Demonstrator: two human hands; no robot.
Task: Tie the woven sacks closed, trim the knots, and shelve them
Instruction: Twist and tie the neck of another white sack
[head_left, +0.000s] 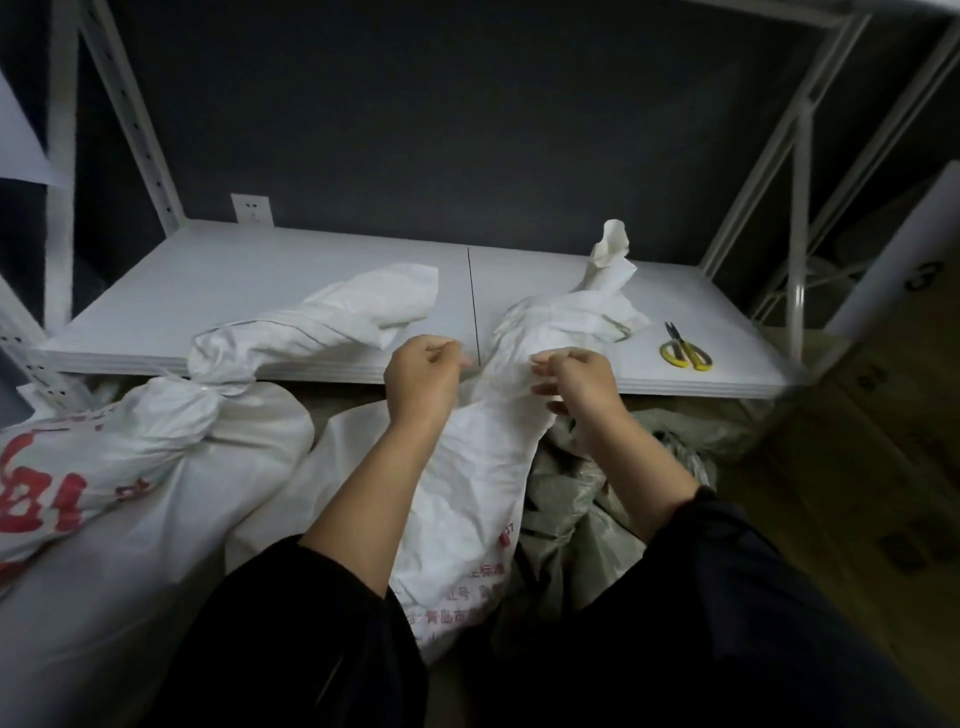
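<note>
The white sack (467, 467) leans on the shelf (234, 291) edge, its gathered neck between both hands: right hand (576, 376) pinching its fabric, left hand (423, 371) curled just beside, its hold unclear.

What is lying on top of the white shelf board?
On the board, yellow-handled scissors lie near the right end. The left neck and the right neck of two white sacks rest over its front. Anything beneath them is covered.
</note>
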